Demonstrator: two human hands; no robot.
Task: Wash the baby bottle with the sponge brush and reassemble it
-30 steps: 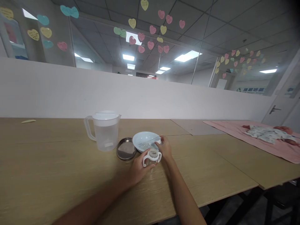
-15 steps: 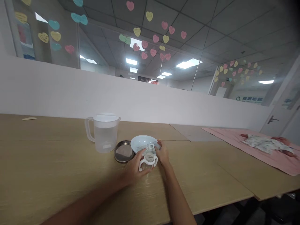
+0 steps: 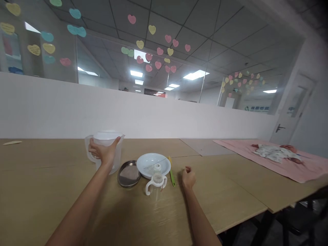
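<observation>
My left hand [image 3: 104,152] is on the translucent plastic measuring jug [image 3: 116,159], its fingers curled on the handle side and its thumb spread across the body near the lid. My right hand [image 3: 189,177] rests over the table on the right with fingers curled in, and I see nothing in it. Between my hands a clear baby bottle with white handles [image 3: 156,184] stands upright and uncapped. Behind it a pale blue bowl [image 3: 143,160] holds a white bottle part [image 3: 157,167]. A brush with a green handle [image 3: 172,177] lies right of the bowl.
A round metal dish [image 3: 128,174] sits between jug and bowl. Far right, a doll-like figure in white patterned clothes [image 3: 273,155] lies on a pink mat [image 3: 235,150]. A thin pale flat piece [image 3: 12,142] lies far left. The low white wall [image 3: 143,116] bounds the table behind.
My hands have left the baby bottle. The left has moved left onto the jug; the right has drawn back to the right with curled fingers. The view has shifted slightly.
</observation>
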